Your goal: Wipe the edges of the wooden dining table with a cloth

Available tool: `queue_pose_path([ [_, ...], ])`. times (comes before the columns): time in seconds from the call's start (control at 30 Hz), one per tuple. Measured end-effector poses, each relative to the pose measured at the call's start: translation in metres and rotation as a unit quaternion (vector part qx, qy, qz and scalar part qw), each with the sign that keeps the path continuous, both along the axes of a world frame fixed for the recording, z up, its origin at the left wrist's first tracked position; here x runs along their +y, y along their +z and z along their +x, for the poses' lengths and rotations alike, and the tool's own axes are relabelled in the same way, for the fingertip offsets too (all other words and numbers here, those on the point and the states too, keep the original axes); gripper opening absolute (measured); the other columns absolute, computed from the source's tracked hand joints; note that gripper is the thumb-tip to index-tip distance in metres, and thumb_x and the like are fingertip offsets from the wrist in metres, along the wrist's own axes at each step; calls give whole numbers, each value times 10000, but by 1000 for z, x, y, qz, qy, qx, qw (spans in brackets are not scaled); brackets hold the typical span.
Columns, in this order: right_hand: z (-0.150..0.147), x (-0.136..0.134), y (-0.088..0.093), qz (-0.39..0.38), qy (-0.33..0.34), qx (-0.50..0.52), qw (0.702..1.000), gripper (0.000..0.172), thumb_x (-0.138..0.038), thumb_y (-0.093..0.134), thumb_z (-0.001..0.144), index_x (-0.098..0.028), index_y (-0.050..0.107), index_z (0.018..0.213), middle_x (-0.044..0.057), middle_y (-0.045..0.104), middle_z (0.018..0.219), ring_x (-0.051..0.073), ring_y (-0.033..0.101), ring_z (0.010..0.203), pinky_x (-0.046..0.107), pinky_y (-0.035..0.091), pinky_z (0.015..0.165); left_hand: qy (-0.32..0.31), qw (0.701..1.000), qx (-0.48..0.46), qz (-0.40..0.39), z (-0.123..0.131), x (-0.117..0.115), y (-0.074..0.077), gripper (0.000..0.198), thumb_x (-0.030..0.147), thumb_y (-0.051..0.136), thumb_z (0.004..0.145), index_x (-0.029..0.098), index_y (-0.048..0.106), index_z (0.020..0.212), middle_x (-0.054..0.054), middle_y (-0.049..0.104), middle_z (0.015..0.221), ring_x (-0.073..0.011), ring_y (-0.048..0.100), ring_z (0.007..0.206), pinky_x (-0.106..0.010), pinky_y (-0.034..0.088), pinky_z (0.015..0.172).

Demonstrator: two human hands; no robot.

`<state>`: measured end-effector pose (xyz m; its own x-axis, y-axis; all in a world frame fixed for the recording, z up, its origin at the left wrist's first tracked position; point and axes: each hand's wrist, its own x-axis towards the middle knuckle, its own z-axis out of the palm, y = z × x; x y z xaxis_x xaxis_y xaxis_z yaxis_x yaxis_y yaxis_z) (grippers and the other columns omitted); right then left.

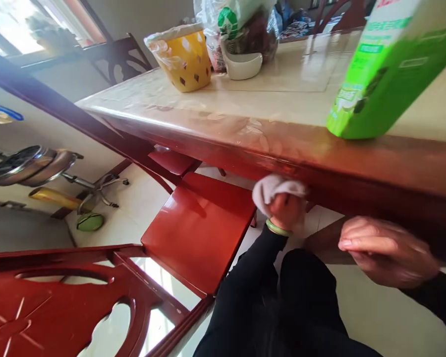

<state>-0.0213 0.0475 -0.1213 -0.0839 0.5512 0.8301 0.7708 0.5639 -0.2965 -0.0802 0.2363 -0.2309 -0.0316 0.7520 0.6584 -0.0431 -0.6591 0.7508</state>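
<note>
Black-clad legs (308, 287) are closest, down in front of the counter (282, 101). So, the pale cloth (262, 194): it's bunched up at the counter's red front edge, just under the top, a bit too blurry to say if it's actually touching. Left hand (285, 210) has its grip clamped on it, green bangle (278, 228) on the wrist. Right hand (390, 250) hangs further right, just in front of the same edge, fingers curled in and bunched together, kinda blurry too.

Up on the counter, a green-and-white bottle (388, 89) stands near the front, toward the right, leaning in this view. Over on the counter's far left part you've got a yellow basket (193, 62) with a plastic liner, then a white dish (245, 67) right beside it, and a clear plastic bag (236, 27) with dark stuff inside just behind that.

Below the counter's front edge sits a glossy red chair (204, 223), its carved back facing away from the counter. Left of the counter, well apart on the floor side, there's some chrome wheeled stool thing (33, 163) and a green round thing (90, 221) lying near it.
</note>
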Motion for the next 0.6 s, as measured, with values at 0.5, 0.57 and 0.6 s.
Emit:
queue_pose_path([
  [0.5, -86, 40, -61, -150, -162, 580, 784, 614, -839, 900, 908, -250, 732, 871, -1, 672, 769, 190, 622, 748, 319, 555, 674, -50, 974, -173, -138, -30, 14, 73, 179, 492, 782, 1086, 323, 742, 1044, -77, 817, 1185, -308, 805, 1321, -584, 652, 1250],
  [0.57, -83, 35, -39, -54, -192, 623, 757, 587, -779, 971, 852, -246, 726, 839, -29, 632, 738, 145, 554, 702, 273, 480, 621, -35, 973, -184, -134, -19, 14, 74, 120, 396, 769, 1078, 279, 755, 1103, -62, 823, 1199, -270, 816, 1283, -518, 675, 1239],
  [0.6, -82, 33, -28, -7, -197, 642, 741, 566, -751, 1000, 823, -244, 753, 873, -31, 662, 768, 139, 571, 716, 260, 489, 628, -28, 973, -187, -133, -13, 9, 73, 111, 359, 749, 1085, 258, 754, 1131, -56, 826, 1206, -248, 816, 1264, -477, 681, 1226],
])
